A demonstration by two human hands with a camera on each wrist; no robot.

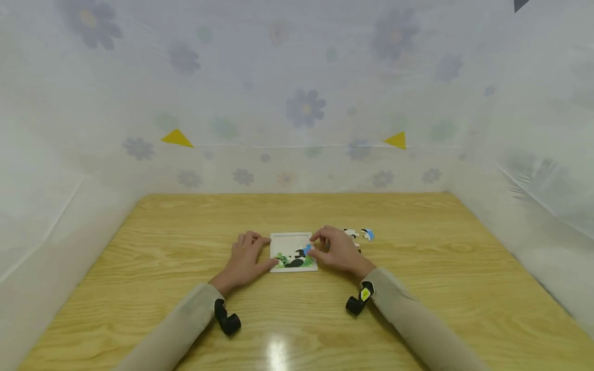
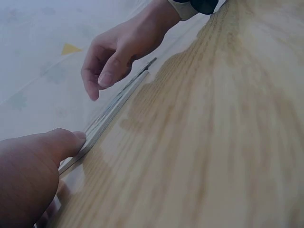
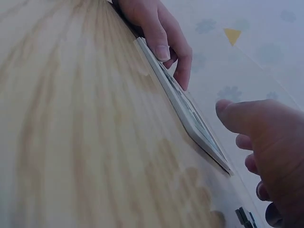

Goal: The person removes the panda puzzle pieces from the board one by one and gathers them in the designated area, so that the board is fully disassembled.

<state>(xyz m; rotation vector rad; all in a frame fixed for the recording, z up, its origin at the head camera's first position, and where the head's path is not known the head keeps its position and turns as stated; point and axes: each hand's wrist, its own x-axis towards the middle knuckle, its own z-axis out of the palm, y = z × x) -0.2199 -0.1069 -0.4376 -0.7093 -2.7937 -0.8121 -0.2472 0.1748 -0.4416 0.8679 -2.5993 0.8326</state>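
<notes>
A white-framed jigsaw puzzle tray (image 1: 294,271) lies flat on the wooden table. Fitted pieces with green, black, white and blue print (image 1: 294,262) fill its near part; the far part shows bare white. My left hand (image 1: 243,260) rests at the tray's left side, thumb on the near left corner and index fingertip by the far left edge. Over the right edge hovers my right hand (image 1: 339,250), its thumb and index finger apart, near a blue piece (image 1: 306,250). No piece shows between those fingers in the left wrist view.
Loose puzzle pieces lie right of the right hand: a blue, black and white one (image 1: 368,234) and a black and white one (image 1: 350,233), with another partly hidden. Pale flowered sheeting (image 1: 306,108) walls the table (image 1: 297,319) at the back and sides.
</notes>
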